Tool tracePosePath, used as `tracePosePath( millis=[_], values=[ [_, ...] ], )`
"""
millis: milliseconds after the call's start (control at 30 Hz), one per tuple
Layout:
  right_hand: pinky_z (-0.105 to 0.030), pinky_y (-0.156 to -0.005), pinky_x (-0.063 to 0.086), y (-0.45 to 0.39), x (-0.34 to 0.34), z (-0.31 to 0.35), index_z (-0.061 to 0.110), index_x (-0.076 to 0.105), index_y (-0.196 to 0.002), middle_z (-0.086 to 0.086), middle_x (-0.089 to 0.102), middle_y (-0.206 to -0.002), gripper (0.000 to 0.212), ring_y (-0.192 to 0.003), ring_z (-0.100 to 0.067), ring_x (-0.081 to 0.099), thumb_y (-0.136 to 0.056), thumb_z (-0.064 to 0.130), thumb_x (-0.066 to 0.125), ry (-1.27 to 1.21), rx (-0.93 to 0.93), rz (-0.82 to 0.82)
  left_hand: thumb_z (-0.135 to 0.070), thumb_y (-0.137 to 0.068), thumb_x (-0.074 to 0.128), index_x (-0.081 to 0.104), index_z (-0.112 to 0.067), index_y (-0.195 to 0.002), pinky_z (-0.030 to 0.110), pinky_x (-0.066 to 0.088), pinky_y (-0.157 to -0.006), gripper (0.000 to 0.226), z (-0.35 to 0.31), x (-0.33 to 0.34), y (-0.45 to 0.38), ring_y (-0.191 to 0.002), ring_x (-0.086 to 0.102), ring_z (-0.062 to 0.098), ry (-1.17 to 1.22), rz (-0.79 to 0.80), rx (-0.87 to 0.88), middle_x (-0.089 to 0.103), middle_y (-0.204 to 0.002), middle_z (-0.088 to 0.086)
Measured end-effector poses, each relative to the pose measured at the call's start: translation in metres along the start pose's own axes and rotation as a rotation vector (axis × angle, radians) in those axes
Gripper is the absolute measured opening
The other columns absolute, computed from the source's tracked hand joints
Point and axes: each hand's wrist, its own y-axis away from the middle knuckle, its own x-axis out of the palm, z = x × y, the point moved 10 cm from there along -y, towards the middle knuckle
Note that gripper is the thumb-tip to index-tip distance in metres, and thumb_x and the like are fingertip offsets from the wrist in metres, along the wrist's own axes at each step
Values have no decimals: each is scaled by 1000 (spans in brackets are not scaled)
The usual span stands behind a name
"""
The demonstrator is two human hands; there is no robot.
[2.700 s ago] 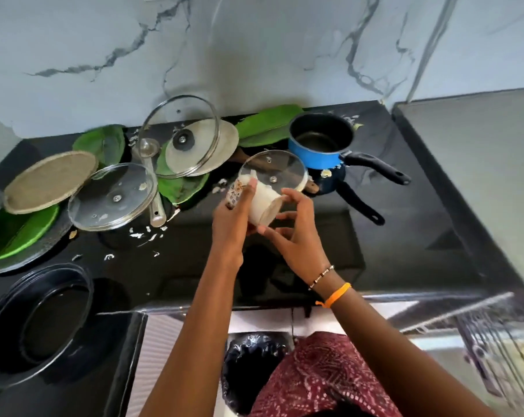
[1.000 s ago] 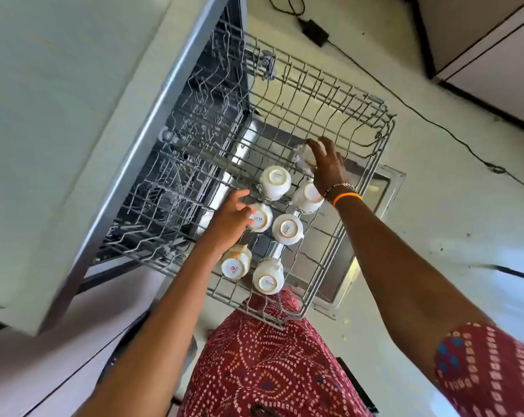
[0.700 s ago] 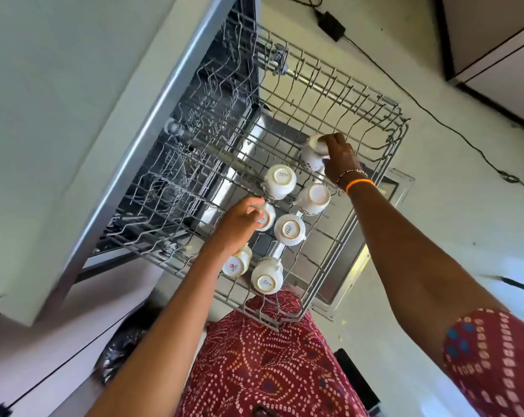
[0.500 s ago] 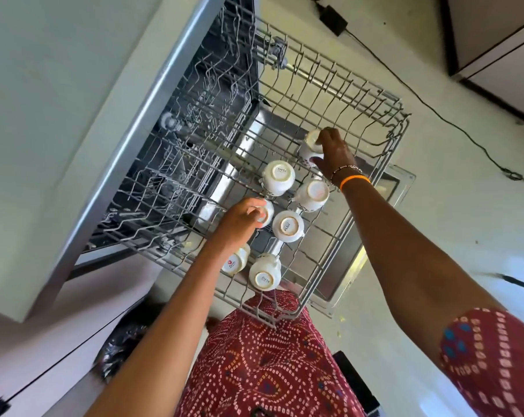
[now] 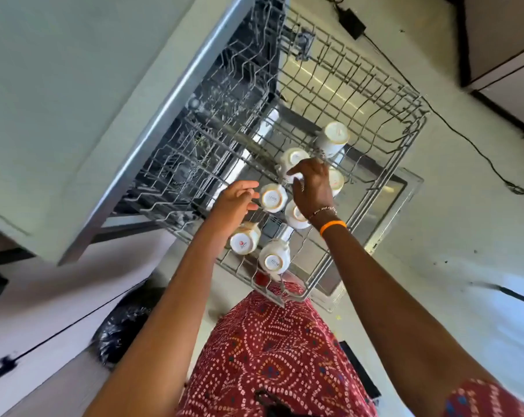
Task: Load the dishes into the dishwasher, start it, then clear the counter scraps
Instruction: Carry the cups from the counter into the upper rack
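A: Where are your hands?

B: Both are over the pulled-out upper rack (image 5: 384,173) of the dishwasher (image 5: 152,136). Your left hand (image 5: 235,203) sits at the rack's left-middle, fingers loosely bent and slightly apart, tips just beside an upturned cup (image 5: 273,198). I cannot tell whether they touch it.

A: And the right one?

B: Your right hand (image 5: 312,188) hovers over the cups with its fingers spread and curved, tips at the rim of another inverted cup (image 5: 292,159). Whether it grips that cup is unclear; motion blur hides the contact.

A: Where do the cups stand?

B: All are upside down in the rack. The far cup (image 5: 333,142) stands apart near the far right side. Two near cups (image 5: 245,239) sit side by side at the near end. Two more are partly hidden under your right hand and wrist.

A: What crowds the area?

B: The rack's upright wire tines stand between the cups. The open door lies below the rack. A black cable (image 5: 465,139) runs across the floor to the right, and a dark bag (image 5: 125,329) sits near left beside the cabinet.
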Motion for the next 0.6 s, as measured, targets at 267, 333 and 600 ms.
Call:
tracePosePath(
  millis=[267,333,600],
  values=[
    [-41,-76,49,73,51,132,-3,69,-83,-21,66,-87,22,-85,-35,63,-74,-8,49,-259,-223,168,0,-98,31,46,4,-129,3,45,-64,35,32,-76,77,-106,53,27,201,-147,82,53,-122,19],
    [-41,-73,50,89,58,171,0,68,-82,-18,67,-84,22,-81,-33,64,-73,-4,48,-263,-300,218,1,-96,35,54,0,-118,12,47,-74,29,46,-103,106,-97,54,22,301,-205,125,58,-107,13],
    [-28,-67,48,191,101,341,2,67,-78,-12,67,-75,31,-67,-21,60,-65,-2,39,-405,-611,485,-7,-96,43,61,-9,-109,14,48,-68,23,159,-212,236,-78,60,14,566,-607,73,63,-92,7]
  ],
)
